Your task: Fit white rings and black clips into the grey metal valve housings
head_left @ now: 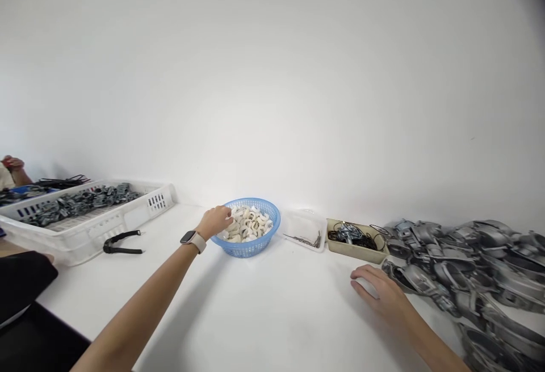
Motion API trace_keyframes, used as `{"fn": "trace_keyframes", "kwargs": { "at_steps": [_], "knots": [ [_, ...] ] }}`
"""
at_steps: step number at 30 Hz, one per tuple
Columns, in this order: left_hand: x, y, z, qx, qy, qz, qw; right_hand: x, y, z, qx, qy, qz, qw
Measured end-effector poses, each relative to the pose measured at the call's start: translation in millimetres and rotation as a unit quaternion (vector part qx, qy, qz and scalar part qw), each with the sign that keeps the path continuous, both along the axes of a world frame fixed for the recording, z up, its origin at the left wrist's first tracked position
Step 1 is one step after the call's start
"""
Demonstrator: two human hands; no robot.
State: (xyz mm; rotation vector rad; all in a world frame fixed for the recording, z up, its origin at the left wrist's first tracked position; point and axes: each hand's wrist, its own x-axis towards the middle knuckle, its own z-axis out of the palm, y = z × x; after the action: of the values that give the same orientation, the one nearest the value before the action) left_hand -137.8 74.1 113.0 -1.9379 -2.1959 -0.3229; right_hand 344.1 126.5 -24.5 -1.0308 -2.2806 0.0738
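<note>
At the left rim of a blue mesh basket (251,248) is my left hand (216,221), its fingers curled down over the small white curved pieces (251,225) inside. What the fingertips hold, if anything, is hidden. A watch (193,240) with a light strap sits on that wrist. Over the white table, my right hand (378,291) is held with fingers apart and nothing in it. Close to its right lies a large heap of grey metal ring-shaped parts (460,258), looking like clamps or housings.
Behind my right hand stand a beige tray (357,253) with black cords and a clear shallow tray (298,224) with thin metal pins. At left are a white crate (97,230) of grey parts, a black strap (123,242), and another person's hand (13,163). A white wall (272,88) rises behind.
</note>
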Motion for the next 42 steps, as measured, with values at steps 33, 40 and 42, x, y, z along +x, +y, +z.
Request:
{"fn": "trace_keyframes", "kwargs": {
  "at_steps": [33,40,42],
  "knots": [
    [171.0,-79.5,-106.3,0.106,-0.103,-0.415,0.898,-80.4,-91.2,31.2,-0.197,0.106,0.118,0.967],
    [180.6,-87.2,-106.1,0.151,-0.084,-0.425,0.888,-84.0,-92.6,38.8,-0.362,0.134,0.098,0.917],
    [182.9,-88.5,-106.7,0.162,-0.077,-0.427,0.886,-85.3,-94.3,43.0,-0.408,0.156,0.112,0.893]
  ]
}}
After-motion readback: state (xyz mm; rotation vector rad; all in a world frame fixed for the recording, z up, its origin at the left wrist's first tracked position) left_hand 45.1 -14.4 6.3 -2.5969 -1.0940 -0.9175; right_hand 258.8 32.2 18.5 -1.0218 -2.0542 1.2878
